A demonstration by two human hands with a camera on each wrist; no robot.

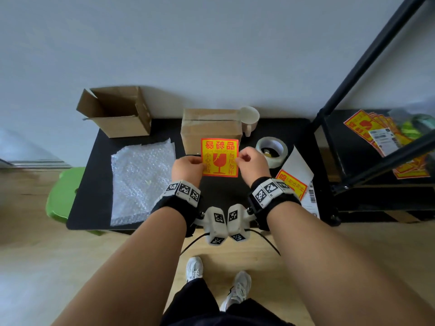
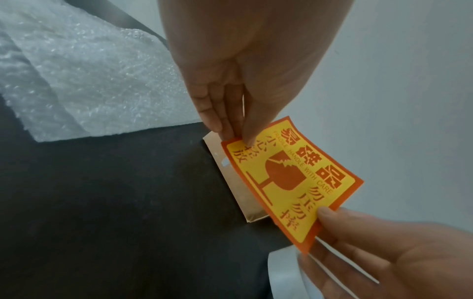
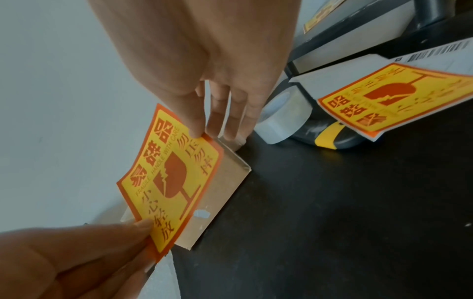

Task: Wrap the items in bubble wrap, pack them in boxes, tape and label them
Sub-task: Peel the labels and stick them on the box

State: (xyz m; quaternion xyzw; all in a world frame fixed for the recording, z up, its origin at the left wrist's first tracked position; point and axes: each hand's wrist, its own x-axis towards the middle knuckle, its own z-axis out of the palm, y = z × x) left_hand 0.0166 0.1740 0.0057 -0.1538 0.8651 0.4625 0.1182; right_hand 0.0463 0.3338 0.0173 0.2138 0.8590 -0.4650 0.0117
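A yellow and orange fragile label [image 1: 219, 157] hangs in the air just in front of a closed, taped cardboard box [image 1: 210, 124] on the black table [image 1: 94, 184]. My left hand [image 1: 188, 169] pinches the label's left edge [image 2: 239, 141]. My right hand [image 1: 251, 163] pinches its right edge [image 3: 197, 135]. In the wrist views the label [image 2: 289, 178] [image 3: 171, 178] is slightly curved above the box's front face [image 3: 220, 194], apart from it.
An open cardboard box [image 1: 115, 111] stands back left, with a bubble wrap sheet [image 1: 141, 177] in front of it. A white mug [image 1: 249, 120], a tape roll [image 1: 271, 150] and another fragile label on backing paper [image 1: 292, 184] lie to the right. A black shelf [image 1: 376, 147] holds more labels.
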